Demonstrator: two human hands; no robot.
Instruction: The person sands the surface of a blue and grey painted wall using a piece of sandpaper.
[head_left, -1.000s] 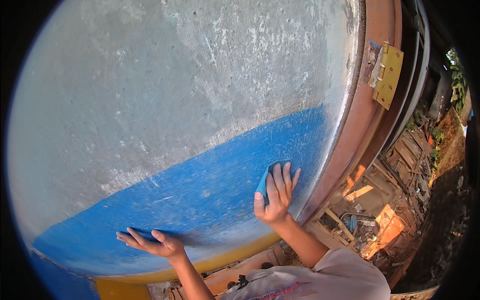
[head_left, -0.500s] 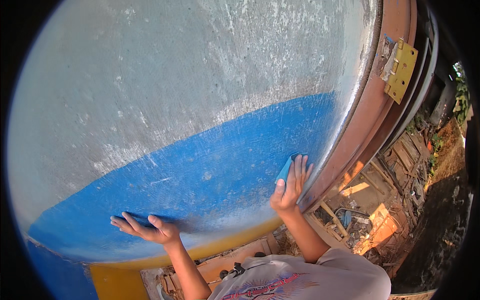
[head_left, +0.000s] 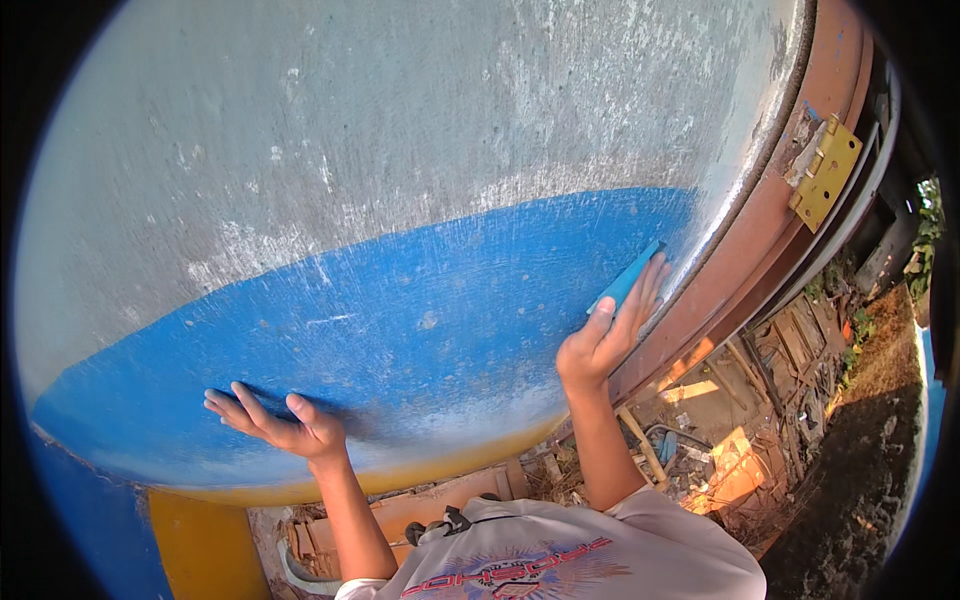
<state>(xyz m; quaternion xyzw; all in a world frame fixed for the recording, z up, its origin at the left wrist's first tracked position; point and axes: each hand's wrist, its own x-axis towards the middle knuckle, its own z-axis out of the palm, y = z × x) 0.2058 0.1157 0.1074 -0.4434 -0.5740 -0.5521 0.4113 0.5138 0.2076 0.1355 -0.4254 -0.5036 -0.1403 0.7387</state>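
In front of me rises a wall (head_left: 400,330), scuffed grey above and blue below, with white scratches and dusty patches. My right hand (head_left: 605,340) presses a folded blue sheet of sandpaper (head_left: 635,278) against the blue paint near the wall's right edge. Its fingers lie along the sheet and partly cover it. Lower and to the left, my left hand (head_left: 275,420) rests on the blue part with fingers stretched and thumb apart, holding nothing.
A brown wooden frame (head_left: 770,230) with a brass hinge (head_left: 827,173) borders the wall on the right. Yellow paint (head_left: 205,540) runs along the bottom. Scrap wood and rubble (head_left: 700,440) cover the ground at lower right.
My right hand has slid the sandpaper up and to the right along the wall. My left hand stays spread on the blue paint, while the view has shifted a little.
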